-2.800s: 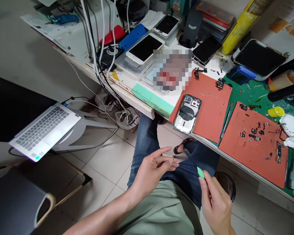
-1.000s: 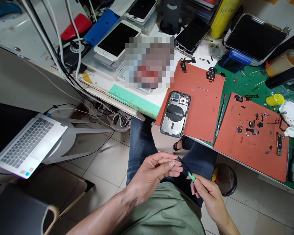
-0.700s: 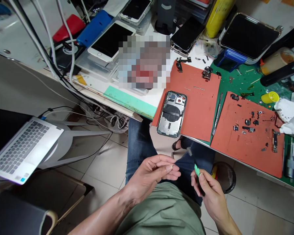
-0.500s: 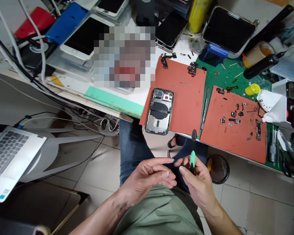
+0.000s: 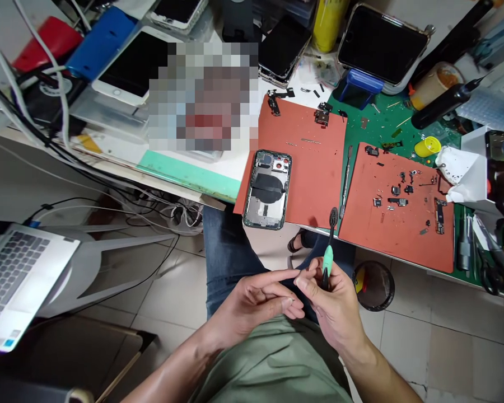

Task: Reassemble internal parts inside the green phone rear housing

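Observation:
My right hand (image 5: 335,299) is closed round a toothbrush (image 5: 328,258) with a green and black handle, its black bristle head pointing up toward the bench edge. The thumb and a finger of that hand meet the index fingertip of my left hand (image 5: 258,302). On my left hand the index finger is stretched out, while the thumb presses against the other bent fingers; anything between them is too small to make out. Beyond the hands, an opened phone back housing (image 5: 267,190) lies at the front edge of the left red-brown mat (image 5: 315,179), touched by neither hand.
Small phone parts (image 5: 398,193) are scattered over the right red-brown mat (image 5: 373,235). A metal spudger (image 5: 346,182) lies between the mats. Phones, bottles and cables crowd the back. A laptop (image 5: 23,280) is at left, a bin (image 5: 374,285) on the floor.
My right thumb and finger have come in against the left index fingertip, and the toothbrush has risen slightly and tilted. The left hand keeps its shape. The whole view has shifted slightly.

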Motion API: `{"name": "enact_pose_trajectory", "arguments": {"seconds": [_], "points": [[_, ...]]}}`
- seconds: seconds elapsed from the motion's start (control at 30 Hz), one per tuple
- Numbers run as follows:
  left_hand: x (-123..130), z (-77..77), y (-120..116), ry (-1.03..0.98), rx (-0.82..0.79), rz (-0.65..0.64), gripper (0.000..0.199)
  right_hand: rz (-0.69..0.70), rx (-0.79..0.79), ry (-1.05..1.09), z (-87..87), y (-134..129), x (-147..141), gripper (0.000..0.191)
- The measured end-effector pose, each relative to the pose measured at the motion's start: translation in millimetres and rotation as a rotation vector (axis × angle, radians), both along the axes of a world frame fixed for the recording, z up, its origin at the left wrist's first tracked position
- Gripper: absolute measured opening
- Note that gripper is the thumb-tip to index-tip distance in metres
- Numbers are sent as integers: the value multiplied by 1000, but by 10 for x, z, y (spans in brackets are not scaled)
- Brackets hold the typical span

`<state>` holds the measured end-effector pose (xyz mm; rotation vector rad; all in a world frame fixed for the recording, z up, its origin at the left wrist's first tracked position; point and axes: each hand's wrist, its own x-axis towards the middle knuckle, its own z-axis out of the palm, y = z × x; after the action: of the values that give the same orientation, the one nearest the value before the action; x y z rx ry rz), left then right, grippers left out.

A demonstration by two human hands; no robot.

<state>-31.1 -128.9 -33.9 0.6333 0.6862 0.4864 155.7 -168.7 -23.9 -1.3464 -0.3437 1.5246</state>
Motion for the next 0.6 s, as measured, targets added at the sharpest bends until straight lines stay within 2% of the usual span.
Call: {"name": "enact_pose_trajectory", "arguments": {"seconds": [0.1,0.2,0.27,0.33,0.4,0.6], "points": [[-48,-24,-13,67,159,-23,52,195,41,-114,3,-43,137,35],[-98,-28,-4,220,369,-124,57,354,96,-357,39,-72,276,32],[-116,1,15,369,522,-204,49,430,161,-503,67,-79,332,30],[-117,49,34,497,648,-277,29,499,234,-578,90,-76,354,30],[-103,101,46,559,745,-317,22,532,299,-619,104,-68,352,31],[-53,154,45,573,932,-352,31,533,411,-758,96,-49,315,36]]}}
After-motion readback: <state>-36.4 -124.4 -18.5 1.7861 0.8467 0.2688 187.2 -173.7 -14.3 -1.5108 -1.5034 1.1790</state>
